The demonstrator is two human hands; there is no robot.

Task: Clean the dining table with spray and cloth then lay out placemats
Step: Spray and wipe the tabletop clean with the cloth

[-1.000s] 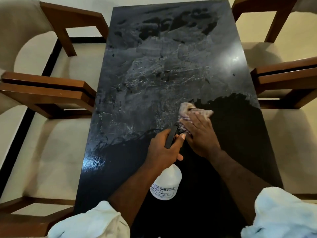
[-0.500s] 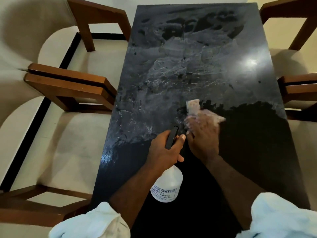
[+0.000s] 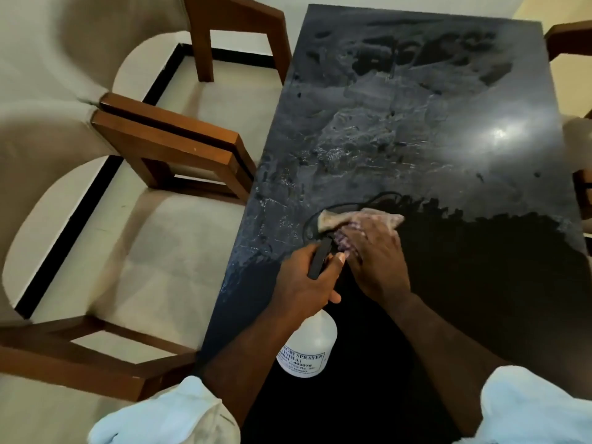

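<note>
To the left, wooden chairs stand along the left edge of the dining table. Toward that edge, the left hand curls its fingers tight round the black top of a white spray bottle, over the table's near half. Just right of it, the right hand presses flat, straight fingers on a crumpled cloth mid-table, where the smeared grey far half meets the wiped black near half.
</note>
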